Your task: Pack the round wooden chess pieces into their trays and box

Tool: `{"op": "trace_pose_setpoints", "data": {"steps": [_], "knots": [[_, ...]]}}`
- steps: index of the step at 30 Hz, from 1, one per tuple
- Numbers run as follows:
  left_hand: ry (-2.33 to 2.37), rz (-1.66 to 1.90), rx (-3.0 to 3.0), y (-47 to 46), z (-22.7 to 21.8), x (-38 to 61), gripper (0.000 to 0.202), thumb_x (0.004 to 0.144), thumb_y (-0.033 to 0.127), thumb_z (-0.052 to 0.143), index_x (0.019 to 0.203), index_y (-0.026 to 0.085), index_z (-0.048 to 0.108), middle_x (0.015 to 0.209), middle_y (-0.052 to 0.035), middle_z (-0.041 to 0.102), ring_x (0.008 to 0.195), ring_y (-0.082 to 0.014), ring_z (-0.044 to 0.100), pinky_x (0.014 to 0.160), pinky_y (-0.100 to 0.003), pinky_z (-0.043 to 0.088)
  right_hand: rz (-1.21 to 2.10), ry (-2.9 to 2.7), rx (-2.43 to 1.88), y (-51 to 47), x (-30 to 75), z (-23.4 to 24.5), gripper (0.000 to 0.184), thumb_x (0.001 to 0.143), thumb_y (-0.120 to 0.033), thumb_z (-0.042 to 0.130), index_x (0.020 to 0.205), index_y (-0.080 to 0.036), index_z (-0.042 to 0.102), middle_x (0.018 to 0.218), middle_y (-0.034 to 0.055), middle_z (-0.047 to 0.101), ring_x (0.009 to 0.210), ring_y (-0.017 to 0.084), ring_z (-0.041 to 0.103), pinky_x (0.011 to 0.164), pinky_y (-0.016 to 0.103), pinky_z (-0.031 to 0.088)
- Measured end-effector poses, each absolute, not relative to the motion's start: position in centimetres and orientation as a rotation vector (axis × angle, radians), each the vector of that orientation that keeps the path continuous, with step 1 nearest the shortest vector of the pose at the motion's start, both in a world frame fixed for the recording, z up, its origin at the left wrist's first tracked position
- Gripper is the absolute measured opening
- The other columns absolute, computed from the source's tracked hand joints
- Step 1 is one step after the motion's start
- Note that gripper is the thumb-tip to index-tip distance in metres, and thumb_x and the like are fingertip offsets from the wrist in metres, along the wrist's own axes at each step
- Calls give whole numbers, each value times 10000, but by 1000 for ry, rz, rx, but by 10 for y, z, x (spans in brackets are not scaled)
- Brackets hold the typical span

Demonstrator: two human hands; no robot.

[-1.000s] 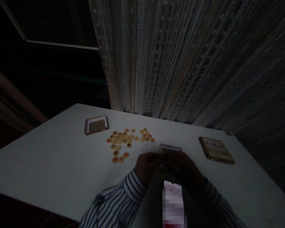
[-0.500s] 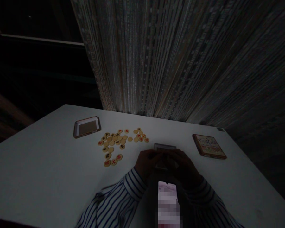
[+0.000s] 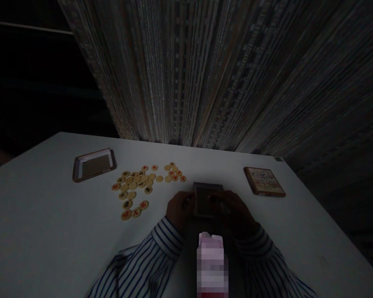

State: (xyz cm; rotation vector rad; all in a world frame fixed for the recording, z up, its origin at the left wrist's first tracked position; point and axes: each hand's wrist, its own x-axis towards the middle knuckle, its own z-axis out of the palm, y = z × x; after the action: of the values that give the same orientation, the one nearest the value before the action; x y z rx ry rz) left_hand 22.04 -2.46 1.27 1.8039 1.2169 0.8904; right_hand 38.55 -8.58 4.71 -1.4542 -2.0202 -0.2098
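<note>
The scene is very dark. Both my hands rest on a white table point(image 3: 43, 223) in front of me. My left hand point(image 3: 178, 208) grips the left edge of a small dark square box point(image 3: 207, 198), fingers curled. From the right, my right hand point(image 3: 233, 213) closes over the same box. A spread of several round tan game discs point(image 3: 139, 186) with red and black marks lies to the left of my left hand. Striped sleeves cover both my forearms.
An open shallow box tray point(image 3: 93, 164) sits at the far left of the discs. A square printed box lid point(image 3: 264, 181) lies at the right. A lit phone screen point(image 3: 211, 265) hangs below my hands. A patterned curtain point(image 3: 224, 74) stands behind the table.
The view has swung right, so everything shifted left in the picture. My hands have lowered and parted slightly, and more of the dark box shows between them.
</note>
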Motion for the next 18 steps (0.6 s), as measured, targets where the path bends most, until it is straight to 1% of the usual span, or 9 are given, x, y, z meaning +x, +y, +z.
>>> {"op": "trace_pose_setpoints", "data": {"steps": [2, 6, 9, 13, 18], "knots": [[1221, 893, 1895, -23, 9, 220, 237, 771, 282, 499, 897, 147, 649, 828, -75, 660, 689, -155, 594, 671, -295, 488, -198, -1989, -1463, -88, 389, 46, 146, 795, -196, 506, 917, -187, 586, 852, 73, 654, 779, 177, 600, 649, 329, 497], [1163, 928, 2064, -20, 2, 220, 231, 734, 214, 526, 927, 149, 634, 881, -84, 640, 776, -174, 596, 709, -315, 492, -208, -1941, -1487, -92, 398, 43, 177, 788, -185, 514, 953, -192, 578, 858, 73, 652, 787, 182, 602, 649, 341, 499], [1148, 911, 2113, -18, -2, 220, 247, 727, 191, 526, 950, 159, 626, 893, -78, 634, 767, -167, 599, 700, -311, 499, -207, -1953, -1501, -95, 407, 41, 201, 779, -198, 534, 976, -196, 576, 885, 80, 649, 805, 185, 602, 664, 348, 496], [1140, 894, 2146, -18, -1, 220, 249, 725, 166, 519, 947, 159, 630, 899, -78, 634, 802, -173, 602, 730, -315, 499, -189, -1996, -1516, -97, 415, 40, 197, 771, -194, 541, 965, -186, 572, 888, 78, 652, 811, 185, 600, 674, 346, 487], [1137, 863, 2159, -18, 1, 220, 250, 738, 169, 503, 948, 140, 635, 899, -90, 638, 802, -177, 606, 738, -315, 501, -124, -2031, -1607, -100, 421, 42, 170, 761, -192, 534, 926, -177, 576, 827, 64, 657, 764, 181, 595, 645, 338, 470]]}}
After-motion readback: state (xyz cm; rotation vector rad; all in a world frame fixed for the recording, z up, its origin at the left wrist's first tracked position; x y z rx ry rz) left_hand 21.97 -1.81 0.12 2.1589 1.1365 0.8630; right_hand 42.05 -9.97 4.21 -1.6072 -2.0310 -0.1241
